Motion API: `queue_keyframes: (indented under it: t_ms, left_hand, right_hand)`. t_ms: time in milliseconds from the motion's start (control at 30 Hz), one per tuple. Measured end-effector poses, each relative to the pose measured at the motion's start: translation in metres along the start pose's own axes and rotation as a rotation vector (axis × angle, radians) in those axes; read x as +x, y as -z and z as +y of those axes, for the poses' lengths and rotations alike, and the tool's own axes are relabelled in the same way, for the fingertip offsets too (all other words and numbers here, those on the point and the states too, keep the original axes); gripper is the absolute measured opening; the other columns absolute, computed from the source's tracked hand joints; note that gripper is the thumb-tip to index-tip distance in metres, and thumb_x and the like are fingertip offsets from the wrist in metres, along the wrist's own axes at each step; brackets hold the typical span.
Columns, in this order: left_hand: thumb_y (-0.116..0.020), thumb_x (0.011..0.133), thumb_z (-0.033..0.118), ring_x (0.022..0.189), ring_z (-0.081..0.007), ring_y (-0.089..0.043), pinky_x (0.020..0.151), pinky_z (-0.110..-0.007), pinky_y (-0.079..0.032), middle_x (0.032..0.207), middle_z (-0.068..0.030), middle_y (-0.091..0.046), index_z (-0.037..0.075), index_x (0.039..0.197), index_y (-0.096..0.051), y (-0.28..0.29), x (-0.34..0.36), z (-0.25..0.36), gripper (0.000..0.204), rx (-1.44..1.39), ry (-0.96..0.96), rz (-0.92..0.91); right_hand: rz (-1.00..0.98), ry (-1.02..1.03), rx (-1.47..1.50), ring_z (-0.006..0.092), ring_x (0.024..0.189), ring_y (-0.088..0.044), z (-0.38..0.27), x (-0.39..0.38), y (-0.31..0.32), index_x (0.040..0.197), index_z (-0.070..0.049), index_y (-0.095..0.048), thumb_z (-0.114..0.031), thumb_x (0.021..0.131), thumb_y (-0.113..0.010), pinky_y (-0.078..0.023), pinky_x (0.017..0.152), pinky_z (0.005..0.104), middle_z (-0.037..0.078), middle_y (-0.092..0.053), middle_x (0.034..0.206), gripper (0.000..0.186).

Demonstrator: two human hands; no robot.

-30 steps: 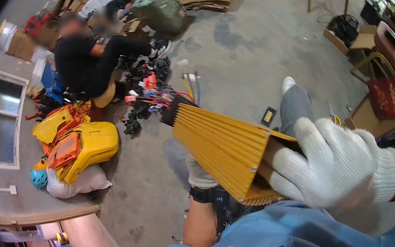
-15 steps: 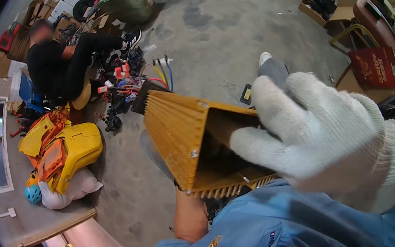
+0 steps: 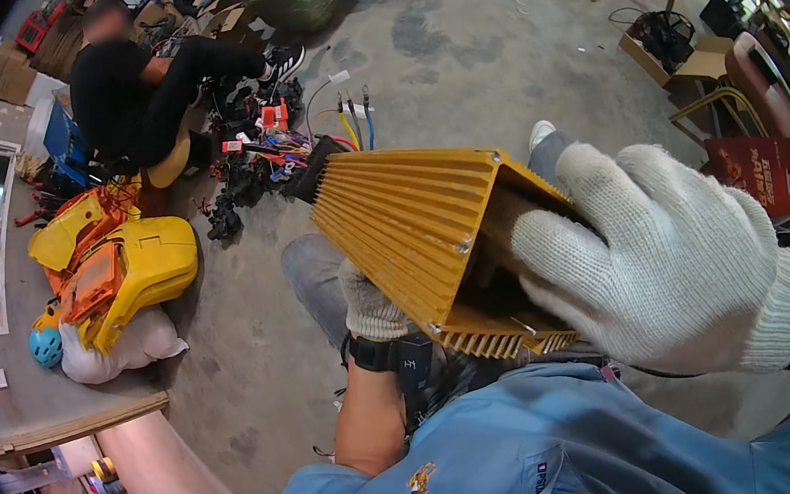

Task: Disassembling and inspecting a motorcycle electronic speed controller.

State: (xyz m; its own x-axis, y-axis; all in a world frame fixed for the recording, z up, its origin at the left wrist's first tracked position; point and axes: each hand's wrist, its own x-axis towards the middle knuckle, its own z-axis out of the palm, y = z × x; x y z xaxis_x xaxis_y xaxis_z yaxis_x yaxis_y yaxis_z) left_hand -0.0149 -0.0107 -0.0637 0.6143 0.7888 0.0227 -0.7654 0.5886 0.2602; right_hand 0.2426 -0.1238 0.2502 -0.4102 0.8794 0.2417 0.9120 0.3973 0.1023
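Note:
A gold, finned metal housing (image 3: 401, 221), hollow and open at its near end, tilts across the middle of the view. White-gloved, my left hand (image 3: 370, 301) supports it from beneath at its left side; the fingers are mostly hidden behind it. My right hand (image 3: 659, 260), also in a white knit glove, bends at the open end with its thumb and a finger reaching inside. Their tips are hidden, and what they pinch there cannot be made out. From the dark far end of the housing come yellow, black and blue cables (image 3: 356, 126).
A seated person (image 3: 126, 93) in black is at the far left beside a heap of wires (image 3: 252, 166). Yellow and orange plastic shells (image 3: 151, 271) lie on a white sack (image 3: 121, 346). At right stand a chair (image 3: 761, 84), a red bag (image 3: 757, 181) and a cardboard box (image 3: 707, 59).
The housing has shifted right and up, showing more of its finned top. My left glove has come into view beneath it. My right thumb and finger are now deeper in the opening.

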Motion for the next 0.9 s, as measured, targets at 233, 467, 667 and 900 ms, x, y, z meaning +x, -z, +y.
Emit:
queue_keyframes:
  t_ms: [233, 467, 667, 900]
  left_hand:
    - [-0.069, 0.095, 0.028, 0.127, -0.0369, -0.065, 0.108, -0.053, -0.055, 0.143, -0.0199, -0.064, 0.0, 0.146, -0.057, 0.019, -0.002, 0.004, 0.059, 0.064, -0.029, 0.078]
    - [-0.067, 0.096, 0.024, 0.126, -0.0373, -0.066, 0.109, -0.053, -0.055, 0.141, -0.0225, -0.064, -0.002, 0.146, -0.055, -0.004, 0.002, -0.004, 0.058, -0.121, -0.021, 0.052]
    - [-0.069, 0.091, 0.027, 0.13, -0.037, -0.064, 0.107, -0.056, -0.055, 0.142, -0.0192, -0.064, 0.004, 0.145, -0.057, -0.005, -0.01, 0.024, 0.06, 0.05, -0.042, 0.283]
    - [-0.065, 0.087, 0.01, 0.116, -0.0449, -0.07, 0.093, -0.057, -0.065, 0.132, -0.0253, -0.066, -0.006, 0.14, -0.056, -0.084, 0.02, 0.036, 0.056, 0.297, -0.107, 0.125]
  right_hand:
    - [-0.061, -0.014, 0.04, 0.0217, 0.078, -0.066, 0.002, 0.007, 0.006, 0.111, -0.017, -0.073, -0.026, 0.077, -0.082, -0.055, 0.058, 0.0319, 0.015, -0.068, 0.117, 0.036]
    - [0.051, 0.086, 0.195, 0.0217, 0.074, -0.063, 0.012, 0.002, 0.01, 0.108, -0.01, -0.074, -0.022, 0.073, -0.081, -0.051, 0.055, 0.0344, 0.01, -0.07, 0.1, 0.038]
    - [0.07, -0.065, 0.306, 0.0226, 0.072, -0.067, 0.036, -0.014, -0.002, 0.107, -0.001, -0.071, 0.007, 0.077, -0.069, -0.046, 0.055, 0.0383, 0.012, -0.07, 0.095, 0.031]
    - [0.4, -0.443, 0.951, 0.0178, 0.085, -0.068, 0.017, -0.03, -0.054, 0.117, 0.001, -0.071, 0.012, 0.083, -0.069, -0.055, 0.076, 0.0273, 0.015, -0.073, 0.112, 0.036]
